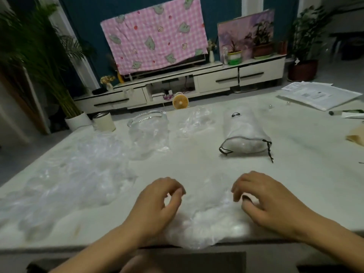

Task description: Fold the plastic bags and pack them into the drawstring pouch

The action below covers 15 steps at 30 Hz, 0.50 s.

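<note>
A crumpled clear plastic bag (208, 215) lies at the table's near edge, partly hanging over it. My left hand (161, 201) pinches its left side between thumb and curled fingers. My right hand (264, 198) pinches its right side the same way. The drawstring pouch (244, 134) lies on its side beyond my right hand, translucent with a grey rim and black cords, its mouth towards me and white plastic showing inside. More clear bags lie loose: a big heap at the left (78, 174), one in the middle (147, 138) and one further back (195, 123).
On the white table (295, 174) stand a tin can (103, 122) and a glass dish (146, 117) at the back left. Papers (319, 95) and a pen (346, 113) lie at the back right. A small yellow fan (180, 102) sits beyond the table.
</note>
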### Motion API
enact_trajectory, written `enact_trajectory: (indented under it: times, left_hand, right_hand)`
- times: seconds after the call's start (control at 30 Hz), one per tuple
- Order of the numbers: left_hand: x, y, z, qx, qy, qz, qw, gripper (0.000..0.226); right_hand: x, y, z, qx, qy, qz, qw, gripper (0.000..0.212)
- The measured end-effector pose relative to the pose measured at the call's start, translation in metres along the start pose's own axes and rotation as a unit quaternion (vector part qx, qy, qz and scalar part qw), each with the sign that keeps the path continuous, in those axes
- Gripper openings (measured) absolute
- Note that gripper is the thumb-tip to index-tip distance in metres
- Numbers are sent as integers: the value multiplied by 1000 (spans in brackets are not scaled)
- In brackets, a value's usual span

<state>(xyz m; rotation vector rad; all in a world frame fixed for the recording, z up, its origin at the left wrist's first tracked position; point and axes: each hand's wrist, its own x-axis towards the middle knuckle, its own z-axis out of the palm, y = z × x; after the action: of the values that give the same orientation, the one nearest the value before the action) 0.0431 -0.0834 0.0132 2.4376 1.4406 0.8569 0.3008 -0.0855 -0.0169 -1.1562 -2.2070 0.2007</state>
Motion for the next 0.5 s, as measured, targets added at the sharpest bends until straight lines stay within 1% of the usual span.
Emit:
enact_trajectory:
  times: [0.03,0.07,0.1,0.13,0.17,0.2,0.23,0.27,0.3,0.33,0.4,0.43,0.5]
  left_hand:
    - [6,10,7,-6,12,-10,1000,16]
    - [8,18,18,-1,-1,-20,1000,20]
    - [8,24,31,22,-19,-27,999,26]
    - [7,27,43,58,-38,-26,997,35]
    - [5,29,54,100,-57,-31,993,46]
    - [3,26,61,143,-85,-56,985,57]
    - [2,21,65,176,-120,-99,972,60]
    - [1,13,68,201,-156,-138,957,59]
    - [-1,6,71,217,-181,-162,945,60]
    - [-1,0,69,227,-197,-169,939,62]
    - [-4,-11,70,219,-215,-167,937,69]
    - [-3,-16,69,217,-222,-163,937,77]
    - [-6,-18,69,205,-213,-152,943,106]
  right_hand:
    - [8,-8,1,33,30,22,999,21]
    - [16,-15,4,56,39,37,997,19]
    - [24,-22,9,64,16,48,997,18]
    - [29,-26,18,58,-30,54,996,21]
    - [33,-26,27,32,-85,48,995,32]
    - [34,-24,36,1,-131,32,991,46]
    - [34,-19,43,-31,-169,29,985,54]
    - [34,-14,48,-61,-199,37,977,55]
    - [32,-7,49,-89,-230,49,968,59]
    - [30,-1,50,-107,-250,66,960,67]
    - [26,4,49,-136,-273,87,949,82]
    - [25,3,49,-141,-266,98,949,85]
    - [23,2,51,-142,-260,113,948,80]
